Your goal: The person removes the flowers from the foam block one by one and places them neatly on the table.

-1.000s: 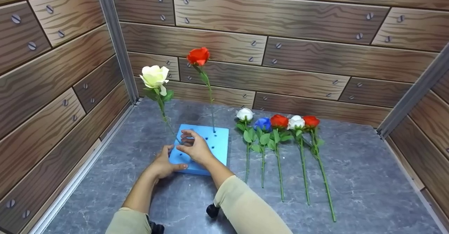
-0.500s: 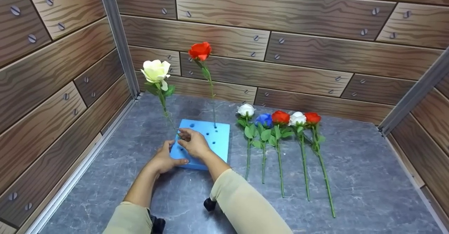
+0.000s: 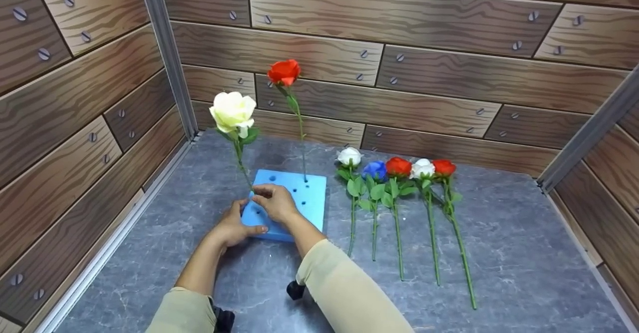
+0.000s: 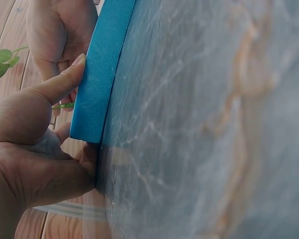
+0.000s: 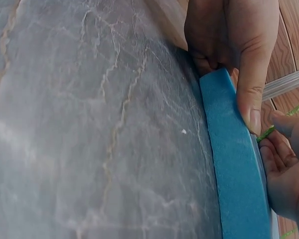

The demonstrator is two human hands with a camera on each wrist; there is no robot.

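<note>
A blue foam block (image 3: 314, 208) with several holes in its top lies flat on the table. At its front left corner my left hand (image 3: 235, 229) grips it, thumb along the front edge and fingers on the left side. My right hand (image 3: 277, 205) pinches the lower stem of a cream-white rose (image 3: 233, 112) just above the block. That rose leans a little to the left. In the right wrist view the green stem (image 5: 267, 132) shows between thumb and fingers; its lower end is hidden. A red rose (image 3: 284, 72) stands in a hole at the block's back edge.
Right of the block several roses lie side by side, stems toward me: a white rose (image 3: 349, 157), a blue rose (image 3: 375, 170), a red rose (image 3: 398, 166), another white rose (image 3: 422, 168) and another red rose (image 3: 444, 167). Wood-patterned walls (image 3: 319, 33) enclose the grey table.
The cream-white rose's head has shifted right and its stem stands more upright. My right fingers have closed around the stem. The left hand keeps its hold on the block; the head view tilted slightly.
</note>
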